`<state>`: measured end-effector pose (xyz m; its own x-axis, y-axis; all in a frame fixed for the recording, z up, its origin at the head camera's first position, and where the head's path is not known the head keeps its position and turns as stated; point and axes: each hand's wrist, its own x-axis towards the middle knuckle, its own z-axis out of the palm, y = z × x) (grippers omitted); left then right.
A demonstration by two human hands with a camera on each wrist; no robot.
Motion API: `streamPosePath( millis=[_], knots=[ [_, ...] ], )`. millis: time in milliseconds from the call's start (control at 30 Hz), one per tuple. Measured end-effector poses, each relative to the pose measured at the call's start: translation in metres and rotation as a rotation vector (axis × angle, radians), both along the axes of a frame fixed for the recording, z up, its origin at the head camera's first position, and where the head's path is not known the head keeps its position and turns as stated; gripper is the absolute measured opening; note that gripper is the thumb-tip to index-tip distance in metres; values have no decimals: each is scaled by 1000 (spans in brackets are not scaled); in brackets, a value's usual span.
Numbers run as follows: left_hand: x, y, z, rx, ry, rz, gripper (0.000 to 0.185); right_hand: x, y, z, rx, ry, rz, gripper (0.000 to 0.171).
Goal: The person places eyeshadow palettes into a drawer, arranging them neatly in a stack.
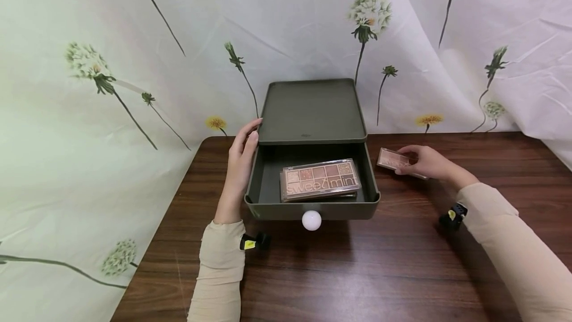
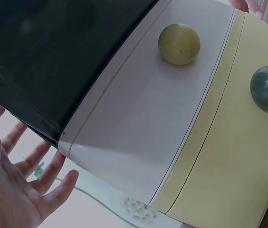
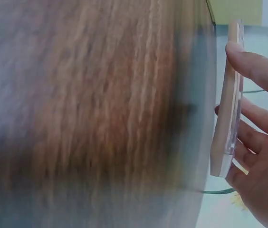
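Olive-green plastic drawer unit (image 1: 311, 111) stands at the back of the wooden table (image 1: 357, 272), its top drawer (image 1: 263, 183) pulled out with the white knob (image 1: 311, 220) facing the person. Inside lies an eyeshadow palette (image 1: 320, 179) lettered "sweet mint", flat and apparently stacked on another case beneath it. Left hand (image 1: 241, 160) rests against the left side of the unit, fingers straight and relaxed, gripping nothing; the left wrist view confirms spread fingers (image 2: 34, 175) beside the cabinet wall. Right hand (image 1: 429, 162) is on the table to the right of the drawer, well apart from it, with thumb and fingers (image 3: 255, 71) pinching a small pink palette (image 1: 393, 159) by its edges; the right wrist view shows that case (image 3: 229, 99) held thin-side on. Judgement: the small palette is being taken up for stowing with the others. To do this soundly, keep the pinch on the long edges, keep the case level, bring it over the drawer's right wall rather than dragging it across, and set it flat on the stack or in the free floor beside it. The left hand should brace the unit so it does not slide.
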<state>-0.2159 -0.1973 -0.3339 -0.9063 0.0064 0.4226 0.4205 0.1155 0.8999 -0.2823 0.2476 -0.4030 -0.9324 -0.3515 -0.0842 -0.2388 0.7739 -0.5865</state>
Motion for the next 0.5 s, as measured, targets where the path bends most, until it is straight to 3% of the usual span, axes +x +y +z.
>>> streamPosePath(
  millis=[500],
  knots=[
    [1,0,-2,-12,43,9,42,47,-5,33,-82,141,-21,68]
  ],
)
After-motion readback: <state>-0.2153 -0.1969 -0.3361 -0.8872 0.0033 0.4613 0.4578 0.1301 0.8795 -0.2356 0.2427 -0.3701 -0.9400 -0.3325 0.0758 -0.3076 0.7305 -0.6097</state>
